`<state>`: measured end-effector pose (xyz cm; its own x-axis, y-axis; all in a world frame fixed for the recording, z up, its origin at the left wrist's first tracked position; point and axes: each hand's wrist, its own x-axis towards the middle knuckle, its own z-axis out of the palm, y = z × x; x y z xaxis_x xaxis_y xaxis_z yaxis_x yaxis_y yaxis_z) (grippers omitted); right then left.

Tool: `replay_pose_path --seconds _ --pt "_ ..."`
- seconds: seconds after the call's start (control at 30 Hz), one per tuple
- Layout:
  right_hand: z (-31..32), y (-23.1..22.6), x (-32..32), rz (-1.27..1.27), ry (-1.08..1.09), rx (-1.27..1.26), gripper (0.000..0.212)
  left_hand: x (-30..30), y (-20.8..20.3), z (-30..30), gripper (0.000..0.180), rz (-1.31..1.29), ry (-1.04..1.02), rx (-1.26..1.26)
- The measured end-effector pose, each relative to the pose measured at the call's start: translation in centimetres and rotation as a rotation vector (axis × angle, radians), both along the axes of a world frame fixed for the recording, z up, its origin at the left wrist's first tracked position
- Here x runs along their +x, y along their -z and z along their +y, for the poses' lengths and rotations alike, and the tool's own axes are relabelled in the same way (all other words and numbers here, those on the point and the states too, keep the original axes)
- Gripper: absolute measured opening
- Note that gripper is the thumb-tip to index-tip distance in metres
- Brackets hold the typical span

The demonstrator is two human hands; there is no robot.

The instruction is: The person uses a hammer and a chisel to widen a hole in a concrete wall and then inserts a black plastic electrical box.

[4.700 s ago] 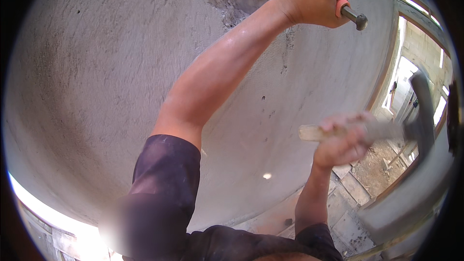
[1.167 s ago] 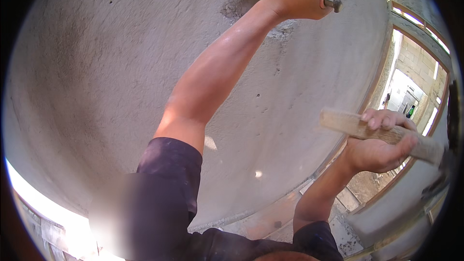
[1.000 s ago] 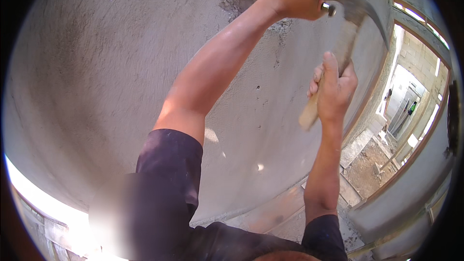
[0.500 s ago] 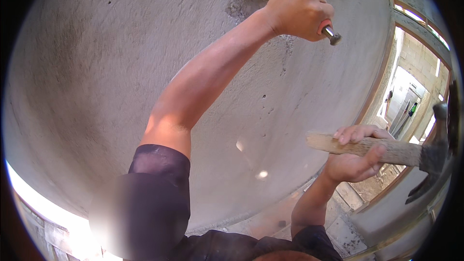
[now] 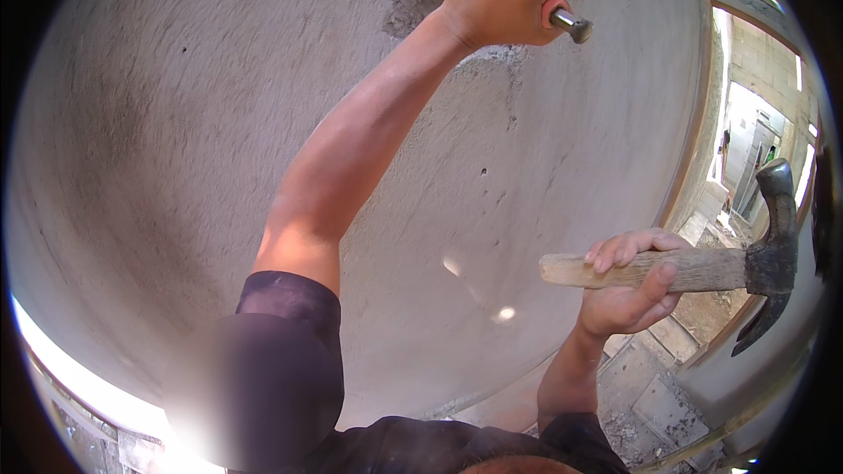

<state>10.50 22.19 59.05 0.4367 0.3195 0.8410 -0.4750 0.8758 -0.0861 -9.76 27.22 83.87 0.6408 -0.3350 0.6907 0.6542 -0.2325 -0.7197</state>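
Observation:
My left hand point(image 5: 502, 2) is wrapped round the red grip of a steel chisel point(image 5: 574, 26), raised high against the grey plastered wall point(image 5: 219, 132). The chisel's struck end points right, out of my fist; its tip lies at a rough, broken hollow point(image 5: 411, 2) in the plaster, partly hidden by my hand. Lower right, my right hand point(image 5: 630, 294) grips the wooden handle of a claw hammer point(image 5: 771, 268). The hammer's dark metal head is to the right, apart from the chisel, with the handle about level.
A brown-framed opening point(image 5: 705, 105) borders the wall on the right, with block walls beyond it. Below right, the floor point(image 5: 667, 408) has slabs and rubble. Bright light comes in at lower left. A few small pits mark the plaster.
The hammer and my right hand have come slightly left in the picture, and the hammer's head now shows fully. My left hand and the chisel appear a little higher and further left; the wall has shifted too.

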Motion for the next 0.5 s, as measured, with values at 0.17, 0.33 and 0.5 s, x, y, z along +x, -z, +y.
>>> replay_pose_path --seconds 0.17,0.33,0.5 --pt "-1.6 -1.9 0.3 0.066 0.035 0.034 0.038 1.0 -0.2 -0.5 0.019 -0.055 0.14 0.014" --pt "-1.0 -4.6 -1.3 0.072 0.139 0.096 0.037 1.6 -1.1 -0.1 0.021 -0.092 0.112 0.046" --pt "0.5 -4.1 -2.2 -0.389 0.052 -0.226 0.036 -0.4 -0.4 0.9 0.015 -0.111 0.035 0.148"
